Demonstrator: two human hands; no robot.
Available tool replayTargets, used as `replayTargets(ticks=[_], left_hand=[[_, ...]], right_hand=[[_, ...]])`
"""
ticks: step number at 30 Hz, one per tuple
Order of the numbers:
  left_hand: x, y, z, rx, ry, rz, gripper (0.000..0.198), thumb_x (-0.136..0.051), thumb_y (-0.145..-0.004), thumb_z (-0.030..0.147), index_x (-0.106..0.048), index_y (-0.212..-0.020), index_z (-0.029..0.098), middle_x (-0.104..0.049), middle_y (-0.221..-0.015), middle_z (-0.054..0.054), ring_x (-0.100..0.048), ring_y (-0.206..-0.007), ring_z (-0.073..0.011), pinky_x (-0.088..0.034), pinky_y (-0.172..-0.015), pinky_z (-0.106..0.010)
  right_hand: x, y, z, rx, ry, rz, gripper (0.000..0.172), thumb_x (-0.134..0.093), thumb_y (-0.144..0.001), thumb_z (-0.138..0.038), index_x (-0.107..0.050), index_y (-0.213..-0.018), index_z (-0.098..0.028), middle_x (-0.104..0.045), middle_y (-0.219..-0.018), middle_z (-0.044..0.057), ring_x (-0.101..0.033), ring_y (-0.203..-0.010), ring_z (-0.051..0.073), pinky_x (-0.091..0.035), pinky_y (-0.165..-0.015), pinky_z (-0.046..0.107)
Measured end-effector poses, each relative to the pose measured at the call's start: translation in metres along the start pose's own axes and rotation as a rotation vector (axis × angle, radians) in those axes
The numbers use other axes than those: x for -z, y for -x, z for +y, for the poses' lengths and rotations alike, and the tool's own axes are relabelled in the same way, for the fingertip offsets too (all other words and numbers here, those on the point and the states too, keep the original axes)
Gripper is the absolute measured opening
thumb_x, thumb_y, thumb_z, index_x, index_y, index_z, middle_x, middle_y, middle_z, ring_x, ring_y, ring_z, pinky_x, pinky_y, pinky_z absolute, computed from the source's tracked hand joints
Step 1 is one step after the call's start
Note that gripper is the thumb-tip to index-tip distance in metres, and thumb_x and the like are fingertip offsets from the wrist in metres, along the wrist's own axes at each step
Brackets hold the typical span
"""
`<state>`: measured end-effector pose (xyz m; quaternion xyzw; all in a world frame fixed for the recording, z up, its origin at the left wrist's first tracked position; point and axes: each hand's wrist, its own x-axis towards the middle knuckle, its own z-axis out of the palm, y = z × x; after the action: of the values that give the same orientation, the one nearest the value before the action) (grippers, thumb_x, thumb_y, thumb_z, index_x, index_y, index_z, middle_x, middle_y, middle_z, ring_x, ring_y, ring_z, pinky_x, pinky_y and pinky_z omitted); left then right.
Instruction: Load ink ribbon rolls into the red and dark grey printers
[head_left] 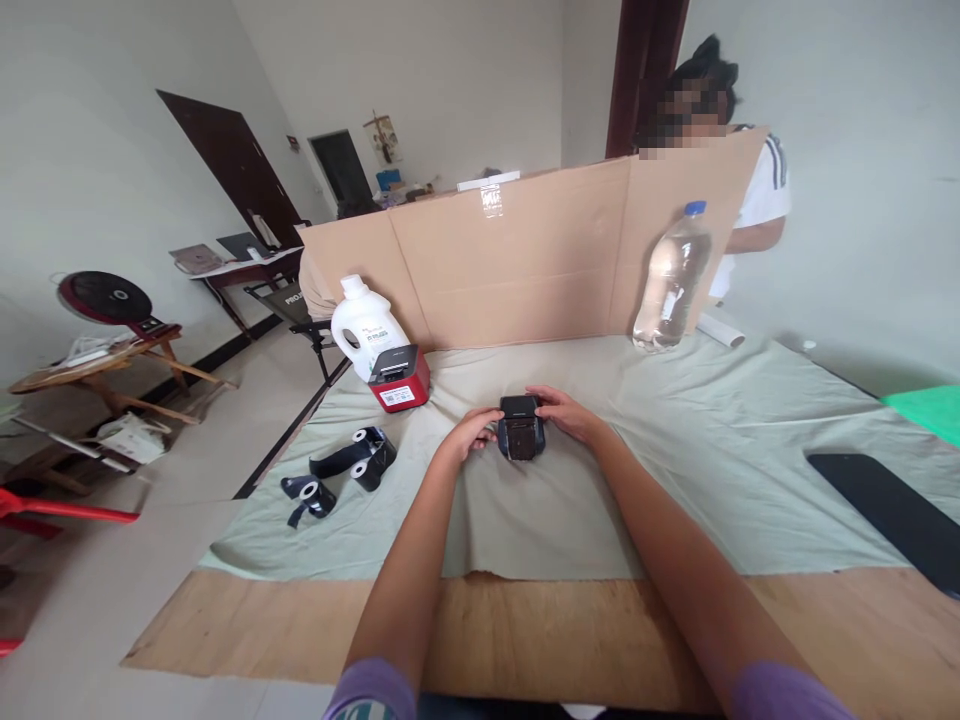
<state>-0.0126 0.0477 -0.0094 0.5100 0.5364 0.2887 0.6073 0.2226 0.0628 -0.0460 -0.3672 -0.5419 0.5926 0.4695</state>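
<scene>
Because loose ends trail from the black rolls (318, 500) at left, they could snag on the left forearm (409, 545) if it swings out, and drag across the wrinkled cloth (495, 535). Just beyond them stand a red box (411, 388) and a white jug (367, 325). Near the middle, the left hand (471, 432) is half curled at the left side of the device (522, 436), thumb by its corner; how firmly it grips I cannot tell. Uneven pressure from the two sides could make the device skid or twist on the slack cloth. Lying between both hands, it looks small, squat and dark, with rounded sides, a flat lid (519, 407) at the far part and a glossy brownish panel, perhaps a recess, nearer. At its right, the right hand (570, 412) is loosely bent, thumb and finger around the far corner; whether they clamp I cannot tell. Farther right, a clear bottle (673, 285) stands at the far side, and a black slab (885, 510) lies nearer.
</scene>
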Motion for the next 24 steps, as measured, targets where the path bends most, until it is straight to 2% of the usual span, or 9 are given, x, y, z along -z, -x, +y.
replayTargets(ticks=[4, 10, 13, 19, 24], left_hand=[[0.005, -0.005, 0.007, 0.024, -0.067, -0.05, 0.047, -0.074, -0.076, 0.045, -0.068, -0.116, 0.02, -0.067, -0.091, -0.002, -0.049, -0.051, -0.004, -0.021, -0.041, -0.015], [0.01, -0.01, 0.003, 0.022, -0.081, -0.148, 0.058, -0.074, -0.077, 0.046, -0.062, -0.129, 0.021, -0.052, -0.067, 0.005, -0.038, -0.043, -0.0036, -0.016, -0.04, -0.017], [0.011, -0.012, 0.001, 0.014, -0.073, -0.147, 0.061, -0.072, -0.08, 0.045, -0.06, -0.134, 0.022, -0.05, -0.066, 0.005, -0.039, -0.042, -0.0039, -0.014, -0.039, -0.018], [0.008, -0.014, -0.003, 0.002, -0.109, -0.08, 0.064, -0.071, -0.082, 0.043, -0.057, -0.14, 0.022, -0.054, -0.067, 0.004, -0.046, -0.044, -0.005, -0.019, -0.039, -0.017], [0.006, -0.01, -0.002, -0.011, -0.113, -0.071, 0.063, -0.066, -0.086, 0.043, -0.054, -0.143, 0.018, -0.046, -0.055, 0.007, -0.037, -0.037, -0.0054, -0.018, -0.038, -0.018]], right_hand=[[0.003, -0.002, 0.0, -0.032, 0.024, -0.031, 0.057, -0.074, -0.065, -0.022, -0.067, -0.121, -0.026, -0.067, -0.125, 0.004, -0.057, -0.116, 0.025, -0.041, -0.104, 0.041], [0.007, -0.005, -0.001, -0.07, 0.069, -0.078, 0.06, -0.07, -0.066, -0.017, -0.066, -0.125, -0.028, -0.066, -0.126, 0.002, -0.055, -0.121, 0.025, -0.038, -0.108, 0.042], [0.008, -0.005, -0.004, -0.082, 0.073, -0.095, 0.059, -0.07, -0.068, -0.017, -0.066, -0.126, -0.03, -0.066, -0.126, 0.002, -0.055, -0.122, 0.025, -0.039, -0.107, 0.041], [0.003, -0.001, -0.008, -0.08, 0.104, -0.088, 0.057, -0.066, -0.069, -0.016, -0.066, -0.125, -0.029, -0.068, -0.123, 0.001, -0.056, -0.118, 0.026, -0.041, -0.105, 0.041], [-0.002, 0.001, -0.009, -0.104, 0.116, -0.041, 0.055, -0.065, -0.067, -0.018, -0.068, -0.122, -0.028, -0.069, -0.118, 0.001, -0.057, -0.114, 0.025, -0.041, -0.103, 0.041]])
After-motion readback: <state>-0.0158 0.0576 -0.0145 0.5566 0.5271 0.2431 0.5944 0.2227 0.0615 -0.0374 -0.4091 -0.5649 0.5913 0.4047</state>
